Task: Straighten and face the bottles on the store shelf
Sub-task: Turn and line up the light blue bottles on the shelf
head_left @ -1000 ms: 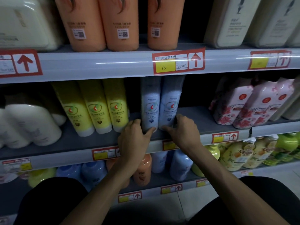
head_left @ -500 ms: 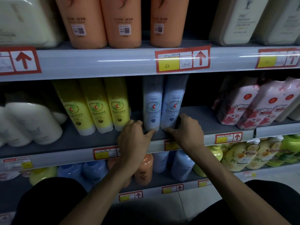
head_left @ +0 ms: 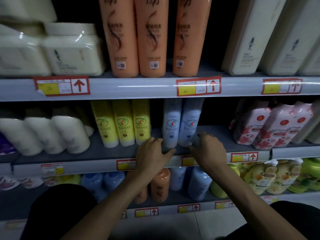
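Yellow bottles (head_left: 123, 123) crowd just left of your left hand (head_left: 152, 154). It and your right hand (head_left: 208, 150) curl round the bases of two upright, label-forward pale-blue bottles (head_left: 173, 122).

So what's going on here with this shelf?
A person is tidying stock on the middle shelf. Their left hand grips the base of the left blue bottle, and their right hand grips the base of the right blue bottle beside it. Both bottles stand upright, close together, labels facing out. Three yellow bottles stand just to their left, across a small gap.
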`<action>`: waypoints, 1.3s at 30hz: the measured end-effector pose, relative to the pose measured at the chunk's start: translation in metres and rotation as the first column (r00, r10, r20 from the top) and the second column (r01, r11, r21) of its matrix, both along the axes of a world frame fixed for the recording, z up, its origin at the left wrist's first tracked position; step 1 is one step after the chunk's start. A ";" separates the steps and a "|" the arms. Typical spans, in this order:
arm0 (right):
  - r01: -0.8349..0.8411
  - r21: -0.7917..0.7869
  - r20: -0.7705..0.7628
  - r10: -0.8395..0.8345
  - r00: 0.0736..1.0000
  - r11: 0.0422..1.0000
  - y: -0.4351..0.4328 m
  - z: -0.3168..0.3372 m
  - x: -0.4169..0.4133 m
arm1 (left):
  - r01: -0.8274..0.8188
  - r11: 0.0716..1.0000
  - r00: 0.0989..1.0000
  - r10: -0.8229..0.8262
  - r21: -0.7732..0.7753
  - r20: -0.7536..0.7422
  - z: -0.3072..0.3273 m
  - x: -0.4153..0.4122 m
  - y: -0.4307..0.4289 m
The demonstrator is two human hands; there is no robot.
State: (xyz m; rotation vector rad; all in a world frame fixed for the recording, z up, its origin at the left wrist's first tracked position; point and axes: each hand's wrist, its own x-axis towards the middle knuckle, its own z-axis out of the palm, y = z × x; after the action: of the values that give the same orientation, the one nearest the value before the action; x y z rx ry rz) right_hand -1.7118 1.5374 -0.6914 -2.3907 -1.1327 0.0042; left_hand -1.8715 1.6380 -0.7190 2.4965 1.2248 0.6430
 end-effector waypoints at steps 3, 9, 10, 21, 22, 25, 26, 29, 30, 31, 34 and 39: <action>-0.101 0.041 0.009 0.101 0.995 0.994 -0.009 0.011 -0.012 | 0.047 0.999 0.999 -0.047 0.027 -0.015 0.009 -0.021 -0.005; -0.295 0.092 0.011 0.295 0.955 0.951 -0.006 0.009 -0.066 | -0.088 0.993 0.995 0.084 0.080 0.052 0.014 -0.065 -0.015; -0.335 0.121 -0.012 0.339 0.941 0.935 0.000 0.007 -0.077 | -0.130 0.989 0.989 0.125 0.064 0.073 0.011 -0.073 -0.013; -0.151 0.142 -0.346 0.192 0.918 0.978 0.073 -0.022 -0.108 | -0.374 0.923 0.914 0.383 -0.086 0.136 -0.003 -0.126 0.021; -0.152 0.136 -0.330 0.190 0.925 0.979 0.077 -0.026 -0.105 | -0.381 0.919 0.911 0.392 -0.103 0.129 -0.003 -0.126 0.027; -0.156 0.151 -0.291 0.194 0.937 0.976 0.087 -0.033 -0.102 | -0.419 0.897 0.896 0.434 -0.138 0.097 -0.002 -0.125 0.045; -0.151 0.155 -0.278 0.190 0.942 0.976 0.090 -0.034 -0.102 | -0.435 0.889 0.889 0.449 -0.140 0.092 -0.003 -0.123 0.051; -0.122 0.144 -0.233 0.153 0.960 0.982 0.097 -0.038 -0.105 | -0.489 0.863 0.862 0.501 -0.130 0.082 -0.006 -0.120 0.063; -0.108 0.138 -0.213 0.135 0.968 0.985 0.099 -0.039 -0.107 | -0.503 0.856 0.855 0.513 -0.121 0.080 -0.008 -0.119 0.066; -0.094 0.132 -0.192 0.118 0.974 0.987 0.100 -0.040 -0.108 | -0.515 0.850 0.848 0.524 -0.110 0.077 -0.009 -0.119 0.068; -0.056 0.125 -0.140 0.074 0.987 0.991 0.103 -0.041 -0.112 | -0.545 0.835 0.832 0.550 -0.073 0.080 -0.012 -0.119 0.072; -0.020 0.089 -0.155 0.034 0.987 0.996 0.103 -0.033 -0.119 | -0.561 0.822 0.815 0.569 -0.094 0.107 -0.010 -0.118 0.072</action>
State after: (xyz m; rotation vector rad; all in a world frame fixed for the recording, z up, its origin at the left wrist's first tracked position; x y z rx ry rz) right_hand -1.8312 1.6405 -0.7248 -2.2549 -1.0699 0.1457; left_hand -1.9896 1.7104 -0.7288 1.9826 1.9208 0.8726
